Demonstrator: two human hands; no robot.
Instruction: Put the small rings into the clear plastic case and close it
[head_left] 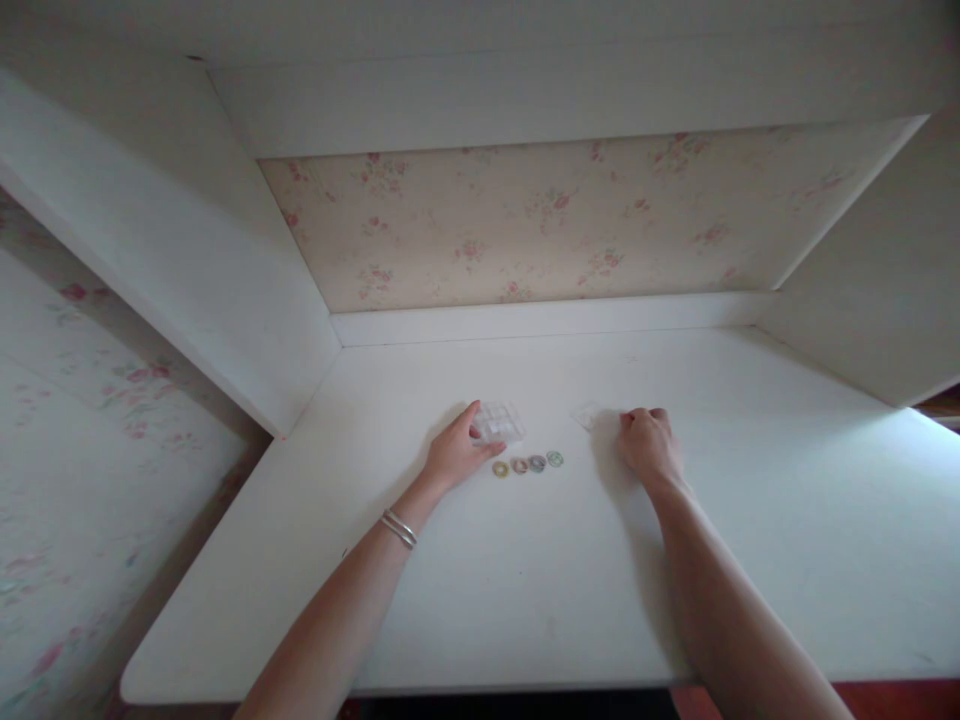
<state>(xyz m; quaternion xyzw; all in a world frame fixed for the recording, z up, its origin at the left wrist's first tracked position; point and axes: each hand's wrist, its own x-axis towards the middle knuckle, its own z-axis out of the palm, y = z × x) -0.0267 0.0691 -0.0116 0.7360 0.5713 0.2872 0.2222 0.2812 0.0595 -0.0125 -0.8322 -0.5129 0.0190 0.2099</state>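
Observation:
My left hand [457, 447] grips a clear plastic box [498, 422] divided into small compartments, thumb at its near edge and fingers at its left side. Just in front of the box, several small rings lie in a row: a yellow ring [500, 469], a reddish ring [520, 466], a dark bluish ring [538, 464] and a green ring [555, 459]. To the right, my right hand [649, 445] is closed with its fingertips curled down at the tabletop; what they hold, if anything, is hidden. Beside it on the left is a thin transparent piece [589, 414], too faint to identify.
Both hands are over a white desk [510, 600] with a rounded front left corner. A white side panel [187, 230] rises at the left and another panel [862, 250] at the right. Floral wallpaper [525, 225] covers the back, below an overhead white board [525, 90].

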